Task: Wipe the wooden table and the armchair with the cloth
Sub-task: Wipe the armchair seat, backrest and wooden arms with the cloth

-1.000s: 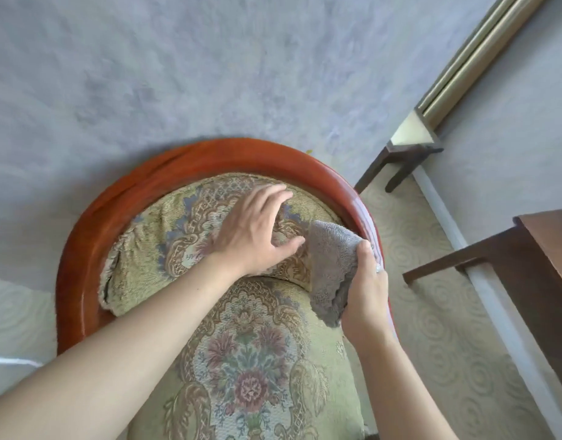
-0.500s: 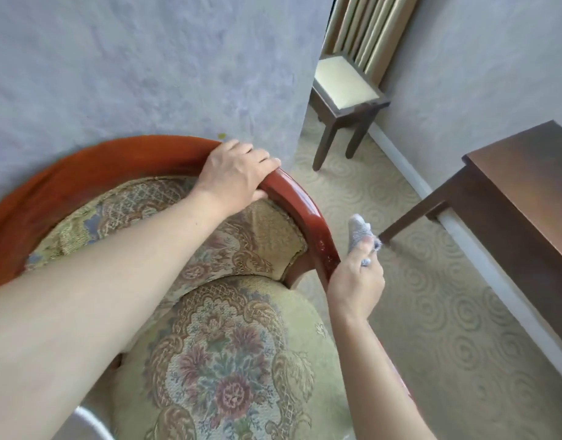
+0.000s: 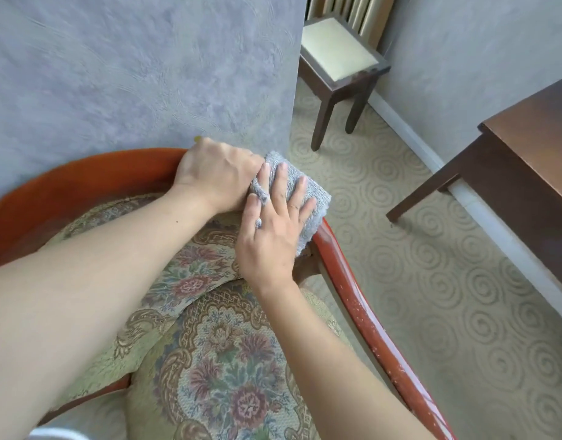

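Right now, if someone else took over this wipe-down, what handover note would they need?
Left hand: gripping the armchair's red wooden rail at the top of the back.
Right hand: spread flat, pressing the grey cloth onto that rail at its right bend.
Wooden table: to the right, nothing on the part in view.
Done: cannot tell.
Left: rest of the rail; check the table.
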### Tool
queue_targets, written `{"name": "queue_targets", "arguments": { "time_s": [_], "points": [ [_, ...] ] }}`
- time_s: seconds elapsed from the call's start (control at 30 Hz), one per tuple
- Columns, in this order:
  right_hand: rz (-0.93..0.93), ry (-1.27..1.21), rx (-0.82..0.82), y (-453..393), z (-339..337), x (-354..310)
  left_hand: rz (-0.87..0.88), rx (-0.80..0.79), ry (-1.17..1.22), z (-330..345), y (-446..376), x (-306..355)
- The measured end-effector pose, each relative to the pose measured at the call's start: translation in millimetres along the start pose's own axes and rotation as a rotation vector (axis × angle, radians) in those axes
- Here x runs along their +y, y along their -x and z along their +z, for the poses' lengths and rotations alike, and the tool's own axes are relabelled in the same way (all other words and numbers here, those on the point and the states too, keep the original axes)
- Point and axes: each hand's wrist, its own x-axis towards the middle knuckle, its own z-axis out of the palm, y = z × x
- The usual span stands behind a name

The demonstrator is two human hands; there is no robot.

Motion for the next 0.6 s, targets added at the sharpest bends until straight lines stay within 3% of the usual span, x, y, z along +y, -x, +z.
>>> {"name": "queue_targets", "arguments": {
  "time_s": [0.13,0.3,0.4,0.5,0.6],
  "points": [
    [-0.175,0.205,0.022,11,-11,46,0.000,0.023,0.067,-2,2,2],
    [0.125,0.275,0.081,62,-32,95,0.051,0.011,-0.007,4,0,1],
    [0.282,0.289,0.096,64,-25,76,0.049,0.031,0.022,2,4,-1],
    [0.445,0.126,0.143,39,-12,36,0.070,0.035,0.001,-2,4,0],
    [0.297,0.050,0.132,3,2,-4,0.062,0.067,-0.024,-2,4,-2]
  ]
}}
